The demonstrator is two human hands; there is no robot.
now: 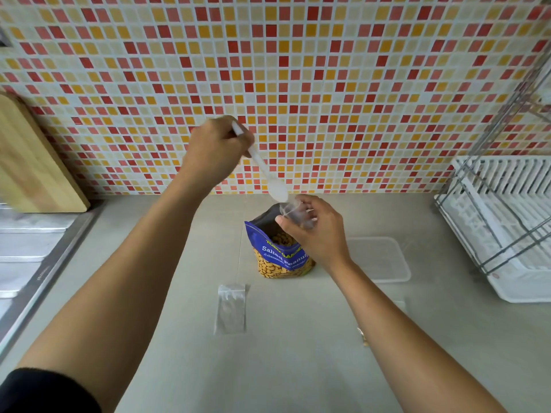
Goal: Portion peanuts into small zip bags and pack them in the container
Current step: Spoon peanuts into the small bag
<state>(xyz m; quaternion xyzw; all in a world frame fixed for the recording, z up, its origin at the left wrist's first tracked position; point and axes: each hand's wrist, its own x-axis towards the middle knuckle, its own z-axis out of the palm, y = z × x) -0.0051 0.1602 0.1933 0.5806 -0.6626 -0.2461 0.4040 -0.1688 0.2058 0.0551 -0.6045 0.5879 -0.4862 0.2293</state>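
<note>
Open passage across the near countertop [283, 368], broken only by a flat zip bag [231, 308]; upright peanut pouch [280, 260] at centre, clear container [384, 260] just right of it, dish rack [507, 234] bounding the far right, sink [24, 248] the left, tiled wall [357, 84] behind.

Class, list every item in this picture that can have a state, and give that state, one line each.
peanut bag, open, upright, peanuts inside.
spoon, held by left grip, bowl tilted down.
small zip bag, pinched by right grip, above the peanut bag.
spare zip bag, flat on counter, empty.
container, on counter, looks empty.
</note>
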